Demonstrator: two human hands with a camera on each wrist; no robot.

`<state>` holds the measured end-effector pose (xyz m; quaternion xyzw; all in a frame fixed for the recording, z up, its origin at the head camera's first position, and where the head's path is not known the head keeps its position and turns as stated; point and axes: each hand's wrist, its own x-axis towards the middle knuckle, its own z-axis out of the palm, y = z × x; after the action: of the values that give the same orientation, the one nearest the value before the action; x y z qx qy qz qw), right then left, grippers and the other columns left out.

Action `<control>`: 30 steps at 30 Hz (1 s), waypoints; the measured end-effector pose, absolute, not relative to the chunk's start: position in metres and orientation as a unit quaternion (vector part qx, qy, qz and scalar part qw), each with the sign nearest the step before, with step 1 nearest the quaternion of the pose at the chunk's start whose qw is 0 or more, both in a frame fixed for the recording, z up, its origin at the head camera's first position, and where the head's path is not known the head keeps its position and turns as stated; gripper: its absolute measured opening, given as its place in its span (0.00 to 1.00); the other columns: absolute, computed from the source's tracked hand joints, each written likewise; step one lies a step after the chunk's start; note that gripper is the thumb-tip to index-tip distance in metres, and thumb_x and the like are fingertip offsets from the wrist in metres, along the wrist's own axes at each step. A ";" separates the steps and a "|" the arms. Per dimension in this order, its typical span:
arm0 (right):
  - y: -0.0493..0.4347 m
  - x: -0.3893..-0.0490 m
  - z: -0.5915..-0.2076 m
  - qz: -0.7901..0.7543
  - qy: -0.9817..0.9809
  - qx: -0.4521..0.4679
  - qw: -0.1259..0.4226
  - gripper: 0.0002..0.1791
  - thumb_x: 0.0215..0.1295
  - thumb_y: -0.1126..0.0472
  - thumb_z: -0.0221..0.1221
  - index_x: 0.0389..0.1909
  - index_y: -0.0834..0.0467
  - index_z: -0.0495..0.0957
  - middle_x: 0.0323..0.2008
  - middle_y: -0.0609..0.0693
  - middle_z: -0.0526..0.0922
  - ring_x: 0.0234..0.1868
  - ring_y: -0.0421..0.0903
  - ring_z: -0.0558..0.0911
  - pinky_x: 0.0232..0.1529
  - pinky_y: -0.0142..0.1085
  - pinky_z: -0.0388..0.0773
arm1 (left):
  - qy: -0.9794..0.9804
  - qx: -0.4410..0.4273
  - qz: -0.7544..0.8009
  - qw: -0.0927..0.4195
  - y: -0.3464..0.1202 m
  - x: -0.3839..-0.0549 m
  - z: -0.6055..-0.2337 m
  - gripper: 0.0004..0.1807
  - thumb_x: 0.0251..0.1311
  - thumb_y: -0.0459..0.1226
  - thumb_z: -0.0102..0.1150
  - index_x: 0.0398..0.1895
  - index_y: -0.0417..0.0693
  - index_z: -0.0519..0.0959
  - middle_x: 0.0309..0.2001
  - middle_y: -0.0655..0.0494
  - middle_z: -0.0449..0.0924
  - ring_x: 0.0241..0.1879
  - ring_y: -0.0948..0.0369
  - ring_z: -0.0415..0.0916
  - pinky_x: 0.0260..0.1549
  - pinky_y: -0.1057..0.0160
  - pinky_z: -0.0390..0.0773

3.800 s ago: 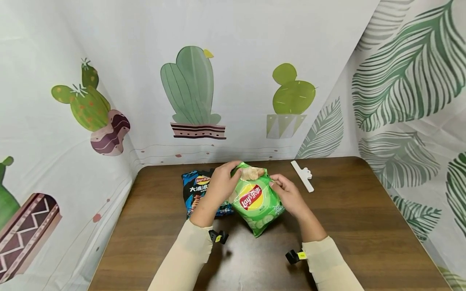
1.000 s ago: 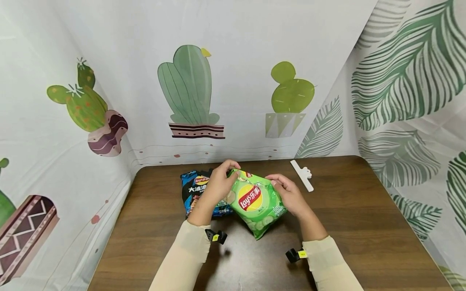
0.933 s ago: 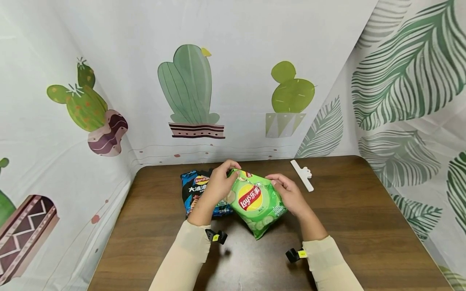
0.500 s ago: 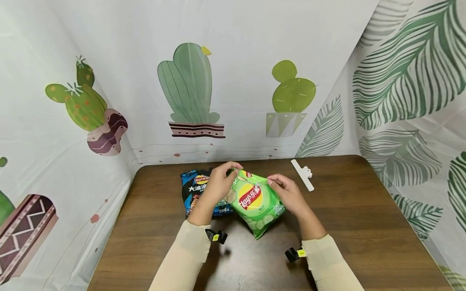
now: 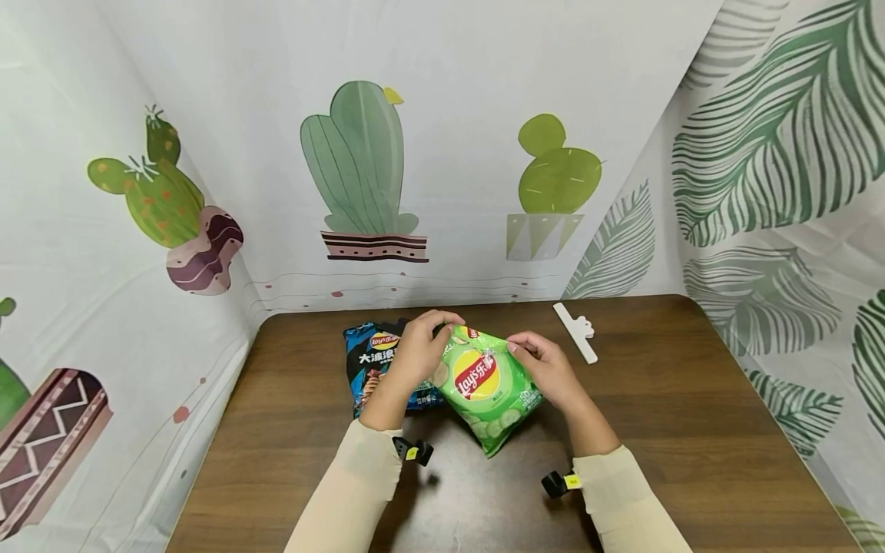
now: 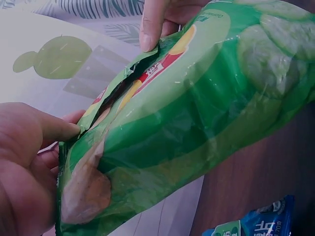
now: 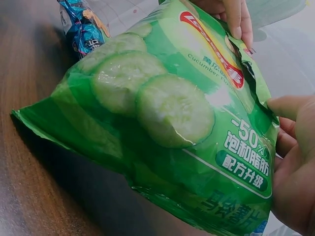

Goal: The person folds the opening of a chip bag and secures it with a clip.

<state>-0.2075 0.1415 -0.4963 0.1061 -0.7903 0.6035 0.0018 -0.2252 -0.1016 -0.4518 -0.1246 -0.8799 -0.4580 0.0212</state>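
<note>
A green Lay's chip bag (image 5: 484, 388) is held tilted over the middle of the table, its lower corner pointing toward me. Its top edge is folded down across the front. My left hand (image 5: 419, 349) pinches the top left corner, thumb in front. At the upper right my right hand (image 5: 548, 367) pinches the same fold, thumb on the front face. The left wrist view shows a dark gap under the folded strip of the green bag (image 6: 187, 113). Cucumber slices are printed on the bag's lower front (image 7: 174, 110) in the right wrist view.
A blue and black Lay's bag (image 5: 373, 361) lies on the table at left, partly hidden behind my left forearm. A white bag clip (image 5: 575, 333) rests at the back right of the wooden table (image 5: 677, 415). A cactus-print cloth (image 5: 456, 153) hangs behind.
The green bag's top stood up with its chip picture showing 3.8 seconds ago; now it is folded down over the front. Lately the right thumb has slid slightly left along the fold.
</note>
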 end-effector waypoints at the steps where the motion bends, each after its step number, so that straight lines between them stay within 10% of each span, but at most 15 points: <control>1: 0.143 -0.209 -0.501 0.604 -0.790 0.105 0.001 0.12 0.74 0.64 0.56 0.50 0.67 0.81 0.36 0.62 0.82 0.32 0.36 0.75 0.34 0.30 0.73 | -0.879 -0.126 -0.459 0.021 -0.102 -0.225 -0.452 0.13 0.76 0.38 0.50 0.52 0.53 0.85 0.57 0.55 0.82 0.18 0.61 0.58 0.24 0.62 0.65; 13: 0.151 -0.213 -0.504 0.614 -0.783 0.101 -0.018 0.18 0.78 0.54 0.53 0.58 0.60 0.81 0.58 0.58 0.83 0.53 0.33 0.78 0.52 0.25 0.73 | -0.885 -0.125 -0.447 0.023 -0.100 -0.224 -0.452 0.12 0.76 0.38 0.51 0.50 0.58 0.85 0.55 0.56 0.82 0.26 0.60 0.69 0.27 0.62 0.68; 30: 0.167 -0.224 -0.518 0.621 -0.778 0.094 -0.012 0.19 0.78 0.56 0.53 0.57 0.66 0.80 0.56 0.65 0.83 0.52 0.32 0.81 0.54 0.24 0.76 | -0.883 -0.127 -0.452 0.028 -0.100 -0.224 -0.453 0.12 0.75 0.37 0.52 0.49 0.57 0.85 0.54 0.56 0.83 0.36 0.58 0.74 0.32 0.61 0.71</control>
<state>-0.2243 0.1667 -0.5177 0.0941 -0.7784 0.6206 -0.0116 -0.2244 -0.1001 -0.4529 -0.1266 -0.8826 -0.4518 0.0282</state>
